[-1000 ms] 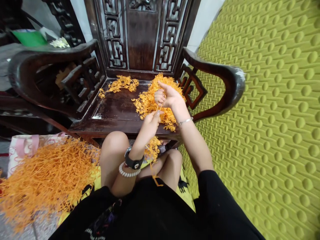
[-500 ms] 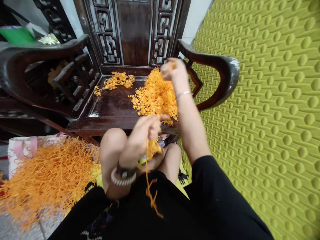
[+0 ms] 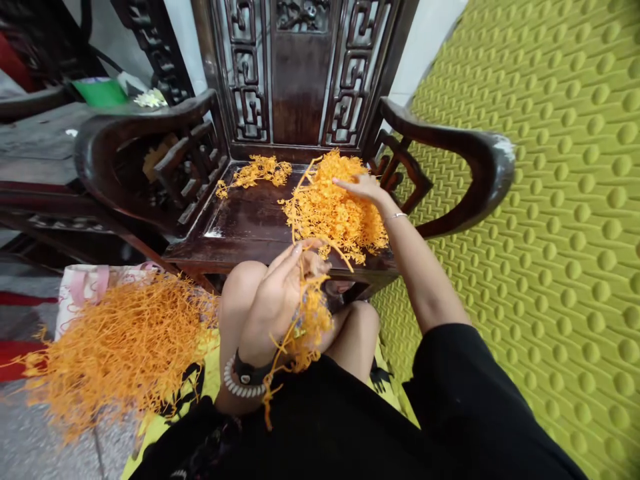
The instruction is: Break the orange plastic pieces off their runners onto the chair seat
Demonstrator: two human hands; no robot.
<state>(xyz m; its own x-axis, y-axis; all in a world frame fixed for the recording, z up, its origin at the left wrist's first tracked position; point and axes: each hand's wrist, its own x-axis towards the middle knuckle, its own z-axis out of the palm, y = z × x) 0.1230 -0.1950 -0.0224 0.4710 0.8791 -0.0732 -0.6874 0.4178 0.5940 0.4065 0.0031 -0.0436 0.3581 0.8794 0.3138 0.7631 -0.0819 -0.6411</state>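
My left hand (image 3: 283, 287) is closed, above my lap, pinching a thin orange strand (image 3: 293, 207) that arches up over the seat. A clump of knotted orange strands (image 3: 313, 323) hangs beneath that hand, and one tail dangles near the wrist. My right hand (image 3: 364, 187) is over a heap of knotted orange strands (image 3: 335, 217) on the right of the chair seat. Its fingers are apart, with one stretched to the left; whether it touches the heap I cannot tell. A smaller knotted orange bunch (image 3: 263, 171) lies at the back left of the seat.
The dark carved wooden chair (image 3: 240, 220) has curved armrests on both sides. A big mass of loose orange strands (image 3: 135, 340) spills over a white bag (image 3: 67, 293) at the lower left. Padded yellow-green wall covering (image 3: 550, 267) runs along the right. A green container (image 3: 100, 92) stands further left.
My right hand has gone from a closed grip to spread fingers over the heap. My left hand has turned, and its strand now arches over the seat. The view has shifted slightly left.
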